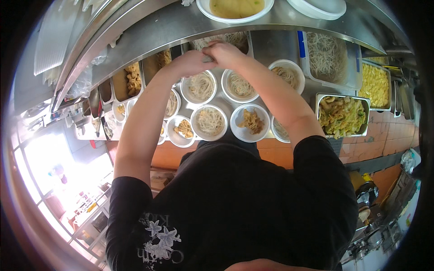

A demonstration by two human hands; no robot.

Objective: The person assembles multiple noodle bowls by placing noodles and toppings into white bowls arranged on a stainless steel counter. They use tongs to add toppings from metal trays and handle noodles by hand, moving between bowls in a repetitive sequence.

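My two hands meet over the near edge of a metal tray of pale noodles at the back of the counter. My left hand is closed, and my right hand is curled beside it. A small greyish thing shows between them, too little of it to name. Just below sit white bowls of thin noodles, one bowl under my hands and another bowl to its right. In the front row, a noodle bowl stands between two bowls with brown food, the left bowl and the right bowl.
A steel shelf overhangs the back, bearing a bowl of yellowish liquid. At right stand a plastic tub of noodles, a tray of cooked cabbage and a tray of yellow chopped food. Brown pieces fill a tray at left.
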